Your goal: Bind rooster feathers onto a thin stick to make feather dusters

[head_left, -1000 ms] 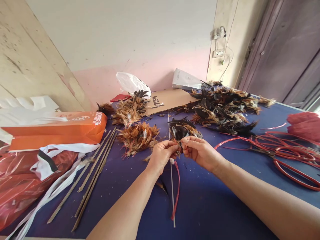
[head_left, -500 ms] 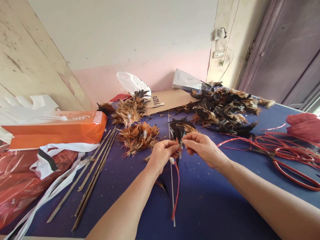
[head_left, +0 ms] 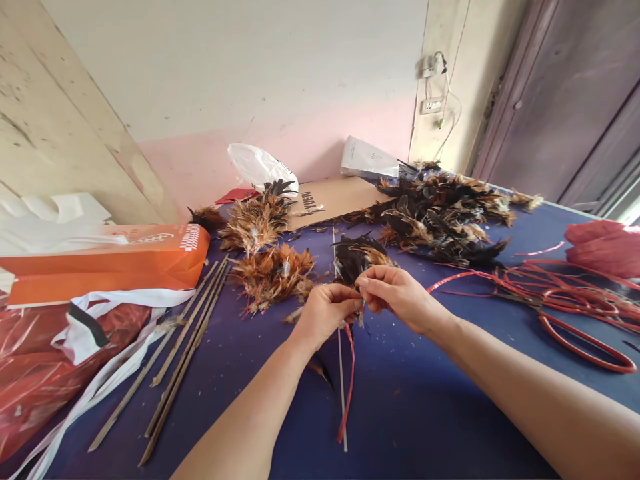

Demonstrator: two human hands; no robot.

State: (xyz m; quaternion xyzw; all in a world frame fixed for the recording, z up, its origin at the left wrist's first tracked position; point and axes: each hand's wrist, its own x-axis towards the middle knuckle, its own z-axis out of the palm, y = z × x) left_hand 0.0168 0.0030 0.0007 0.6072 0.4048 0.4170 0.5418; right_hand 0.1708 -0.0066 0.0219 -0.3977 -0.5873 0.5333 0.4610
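Observation:
My left hand and my right hand meet near the middle of the blue table, fingertips pinched together at the base of a dark feather bundle. Black and tan feathers fan out beyond the fingers. From below my left fingers a red plastic strip hangs toward the front. What exactly the fingertips pinch is too small to tell. Left of my hands lies a bundle of brown feathers, with another bundle behind it. A loose dark feather rests by my left wrist.
Thin sticks lie at the left beside an orange bag and red plastic. A feather pile is at the back right, near cardboard. Red strips and red-handled scissors lie right.
My right fingertips have moved slightly left and down, closer to my left fingers. The whole view has shifted a little, with the surroundings appearing farther left.

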